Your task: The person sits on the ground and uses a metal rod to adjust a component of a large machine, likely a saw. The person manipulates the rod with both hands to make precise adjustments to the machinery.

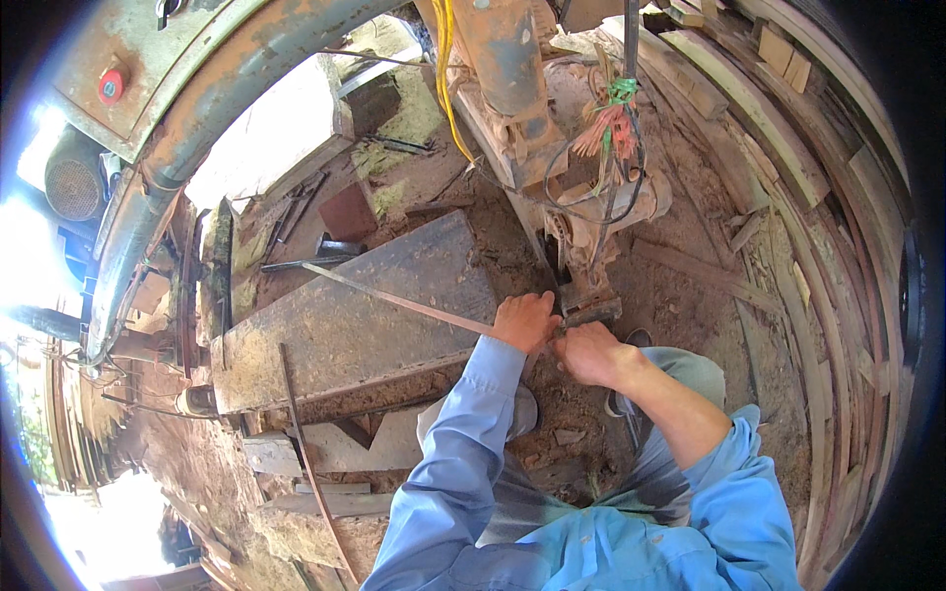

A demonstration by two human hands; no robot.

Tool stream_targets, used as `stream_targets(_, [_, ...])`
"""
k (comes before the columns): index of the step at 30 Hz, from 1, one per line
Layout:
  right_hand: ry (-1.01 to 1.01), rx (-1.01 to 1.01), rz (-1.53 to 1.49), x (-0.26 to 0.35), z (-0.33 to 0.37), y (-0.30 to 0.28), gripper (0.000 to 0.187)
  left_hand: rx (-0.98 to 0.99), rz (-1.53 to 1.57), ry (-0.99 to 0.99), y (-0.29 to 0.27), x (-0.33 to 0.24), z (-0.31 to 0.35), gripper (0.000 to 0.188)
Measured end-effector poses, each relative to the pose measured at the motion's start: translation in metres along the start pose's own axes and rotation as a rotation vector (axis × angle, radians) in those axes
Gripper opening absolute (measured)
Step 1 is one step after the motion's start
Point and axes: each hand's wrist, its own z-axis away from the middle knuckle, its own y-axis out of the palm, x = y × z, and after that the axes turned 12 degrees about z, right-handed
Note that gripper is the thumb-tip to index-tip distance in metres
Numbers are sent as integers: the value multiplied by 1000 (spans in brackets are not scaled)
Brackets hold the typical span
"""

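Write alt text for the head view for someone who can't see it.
A person's left hand and right hand curl close together beside a dirty machine, what they grip unclear. A thin strip runs from the left hand over a broad slab; boards line the picture's right.

Bracket (595, 308): rough, matt metal (planks (757, 110): wood).

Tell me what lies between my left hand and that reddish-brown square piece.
In the head view, the broad grey-brown slab lies between your left hand and the reddish-brown square piece.
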Motion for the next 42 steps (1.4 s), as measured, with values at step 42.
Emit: stream_targets(42, [5, -35, -31, 1, 2, 4, 18, -61, 5, 62, 8, 5, -1, 22])
